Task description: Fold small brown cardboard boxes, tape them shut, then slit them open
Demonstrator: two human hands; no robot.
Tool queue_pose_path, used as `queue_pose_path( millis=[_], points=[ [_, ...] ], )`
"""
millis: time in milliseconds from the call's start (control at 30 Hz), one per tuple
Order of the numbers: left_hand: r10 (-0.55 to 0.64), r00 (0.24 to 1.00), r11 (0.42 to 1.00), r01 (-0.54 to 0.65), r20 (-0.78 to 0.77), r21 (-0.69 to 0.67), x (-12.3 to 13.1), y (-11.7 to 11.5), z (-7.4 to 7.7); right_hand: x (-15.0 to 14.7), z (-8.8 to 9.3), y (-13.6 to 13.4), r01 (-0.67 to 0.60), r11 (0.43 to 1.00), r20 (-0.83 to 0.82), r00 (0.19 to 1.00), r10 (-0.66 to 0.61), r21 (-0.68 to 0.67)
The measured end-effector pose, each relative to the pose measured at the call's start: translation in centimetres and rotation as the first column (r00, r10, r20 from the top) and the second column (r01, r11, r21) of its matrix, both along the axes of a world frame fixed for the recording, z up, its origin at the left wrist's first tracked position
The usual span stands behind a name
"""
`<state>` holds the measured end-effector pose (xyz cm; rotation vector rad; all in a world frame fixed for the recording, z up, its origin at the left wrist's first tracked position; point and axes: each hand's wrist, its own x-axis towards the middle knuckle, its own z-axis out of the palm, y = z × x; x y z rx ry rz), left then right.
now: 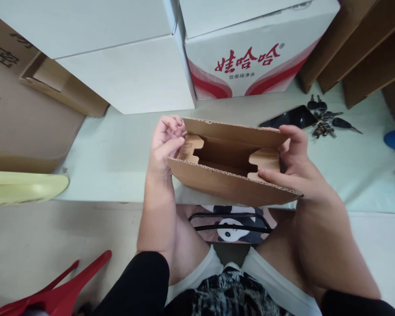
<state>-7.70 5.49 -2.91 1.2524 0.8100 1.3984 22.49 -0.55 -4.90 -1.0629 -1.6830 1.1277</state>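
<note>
A small brown corrugated cardboard box (224,182), open at the top, is held above the front edge of a pale table (118,153). My left hand (163,147) grips its left end, thumb on the left inner flap and fingers curled over the far wall. My right hand (294,164) grips the right end, thumb pressing the right inner flap (265,160) inward. Both notched flaps are folded into the box.
Large white cartons stand at the back, one (250,57) with red characters. A phone (291,117) and a bunch of keys (325,118) lie at right. Brown cardboard (26,101) leans at left, a yellow plate-like object (19,186) and a red plastic object (59,292) lower left.
</note>
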Motion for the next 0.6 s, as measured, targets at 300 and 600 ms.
queue_pose_path(
  millis=[300, 600],
  points=[
    [-0.252, 0.923, 0.946, 0.297, -0.291, 0.125, -2.2, 1.1, -2.1, 0.2, 0.1, 0.0, -0.018, 0.989, -0.086, 0.996, 0.006, -0.146],
    [-0.223, 0.897, 0.971, 0.24, -0.381, -0.003, -1.4, 0.3, -1.0, 1.8, 2.2, 0.5, -0.34, 0.94, 0.065, 0.939, 0.337, 0.034]
  ],
)
